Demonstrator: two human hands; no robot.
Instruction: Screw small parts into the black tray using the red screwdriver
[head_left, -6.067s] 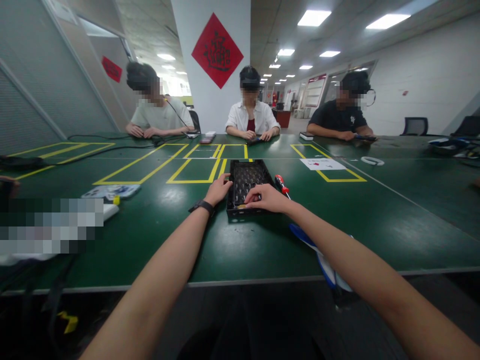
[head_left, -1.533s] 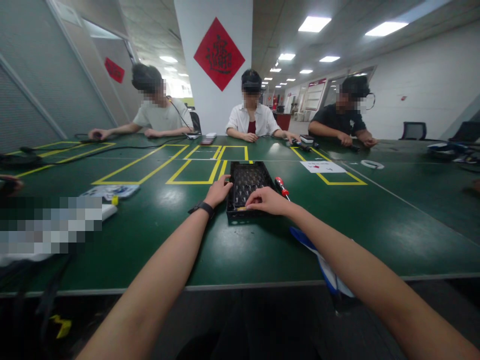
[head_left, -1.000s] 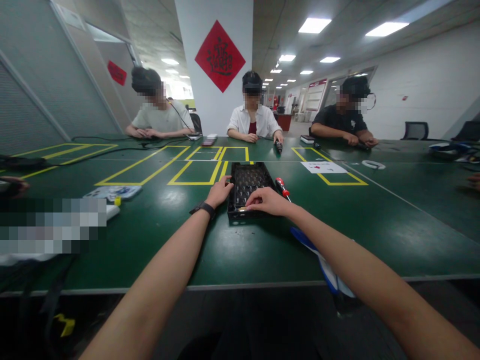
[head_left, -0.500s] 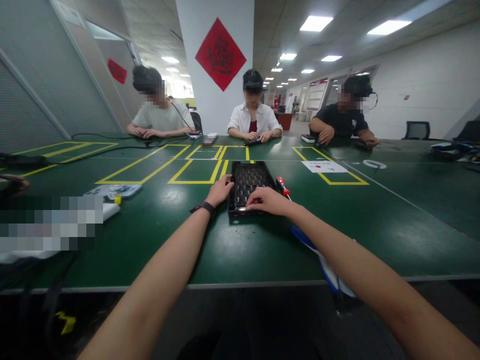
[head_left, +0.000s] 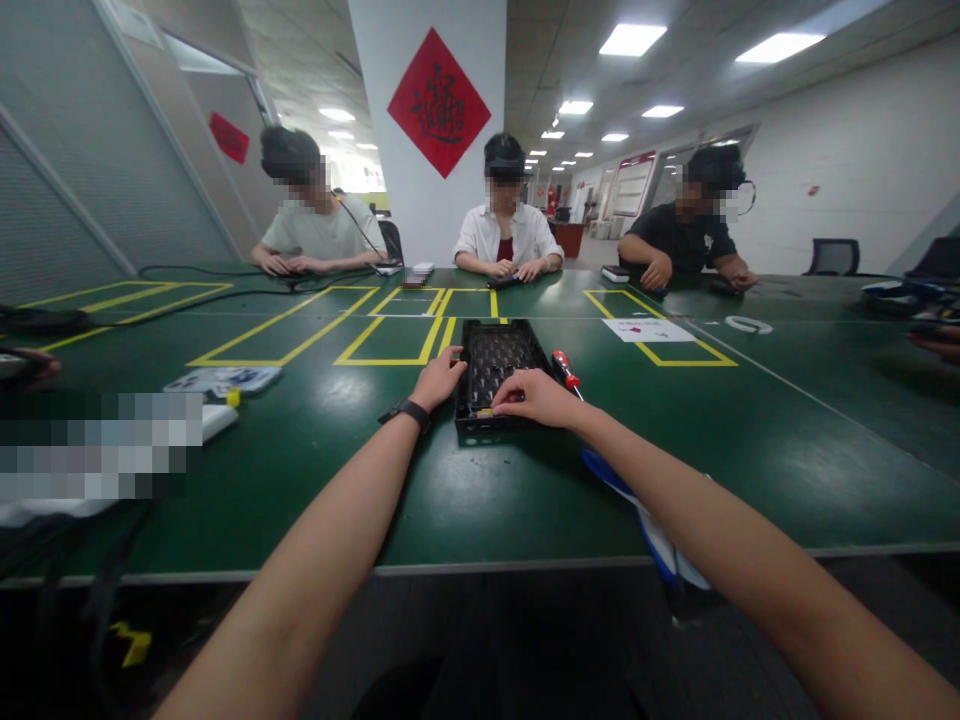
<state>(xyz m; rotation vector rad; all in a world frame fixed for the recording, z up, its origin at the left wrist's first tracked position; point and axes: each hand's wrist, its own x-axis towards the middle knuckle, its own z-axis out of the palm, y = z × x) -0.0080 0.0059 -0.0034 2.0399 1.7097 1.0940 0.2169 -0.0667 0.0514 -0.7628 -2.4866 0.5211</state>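
A black open plastic case (head_left: 501,428) with a patterned, perforated-looking floor lies on the green table in front of me. My left hand (head_left: 440,380), a dark band on its wrist, grips the case's left wall with thumb and fingers. Over the near end of the case, my right hand (head_left: 538,396) is closed in a pinch. At its fingertips shows a small gold-coloured strip (head_left: 485,412), close to the near wall; its right end is hidden by the fingers. Right of the case lies a red-handled screwdriver (head_left: 565,368), its shaft pointing toward my right forearm.
Blue-and-white gloves (head_left: 652,530) hang over the table's front edge beneath my right forearm. A printed sheet (head_left: 649,330) lies ahead to the right, a white ring (head_left: 748,326) beyond it. White equipment and cables occupy the left. Three people sit across the table; other hands show at both sides.
The strip at my right fingertips has gone from bright, shiny white to a duller gold. Both hands stay at the case. A hand has come into view at the far right edge.
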